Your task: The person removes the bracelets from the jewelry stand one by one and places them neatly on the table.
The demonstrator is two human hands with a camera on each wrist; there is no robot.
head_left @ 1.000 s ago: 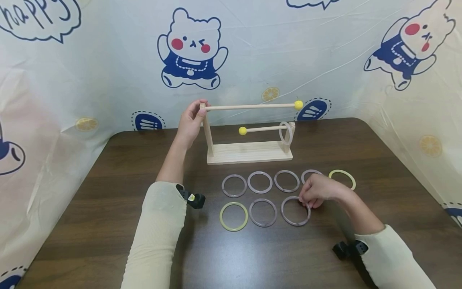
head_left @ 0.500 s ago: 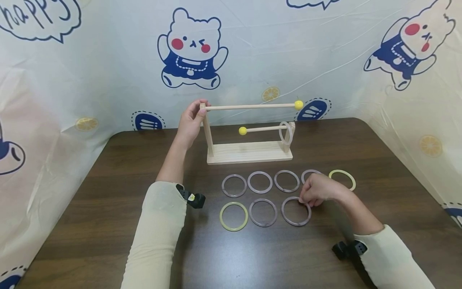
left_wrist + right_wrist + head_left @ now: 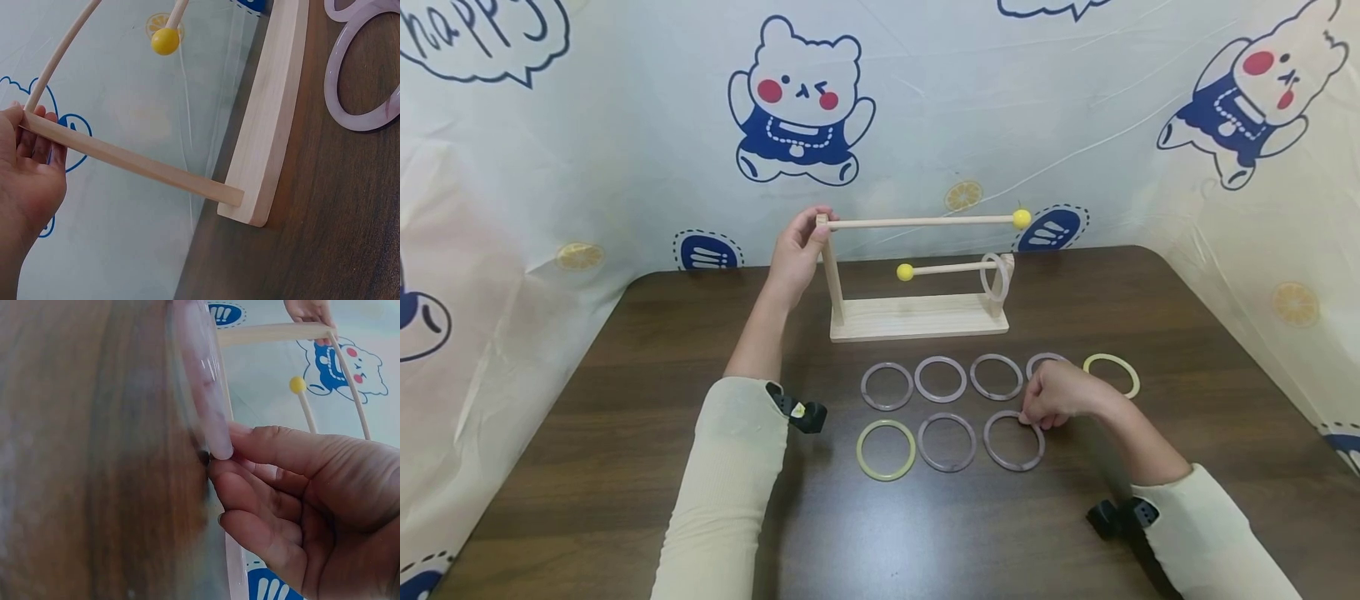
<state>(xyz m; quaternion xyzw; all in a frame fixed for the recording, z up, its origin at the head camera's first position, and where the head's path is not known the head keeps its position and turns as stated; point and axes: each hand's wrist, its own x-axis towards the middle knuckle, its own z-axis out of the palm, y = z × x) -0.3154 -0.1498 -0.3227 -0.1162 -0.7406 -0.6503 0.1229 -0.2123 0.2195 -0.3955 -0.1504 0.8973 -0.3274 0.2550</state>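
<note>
A wooden stand [image 3: 917, 318] with two rods tipped by yellow balls stands at the back of the brown table. My left hand [image 3: 808, 237] grips the top of its tall post [image 3: 125, 159], thumb and fingers round the joint with the upper rod [image 3: 917, 222]. One pale ring [image 3: 992, 277] hangs on the lower rod. My right hand [image 3: 1037, 408] pinches the far right rim of a pale purple ring [image 3: 988, 442] in the front row. In the right wrist view the fingertips [image 3: 225, 465] hold that ring [image 3: 200, 381] at its edge, and it looks slightly tilted off the table.
More rings lie flat before the stand: three purple ones [image 3: 940, 379] in the back row, another partly hidden behind my right hand, a yellow-green one [image 3: 1111, 372] at the right, plus a yellow-green [image 3: 886, 450] and a purple one [image 3: 947, 442] in front. Printed sheets wall the table.
</note>
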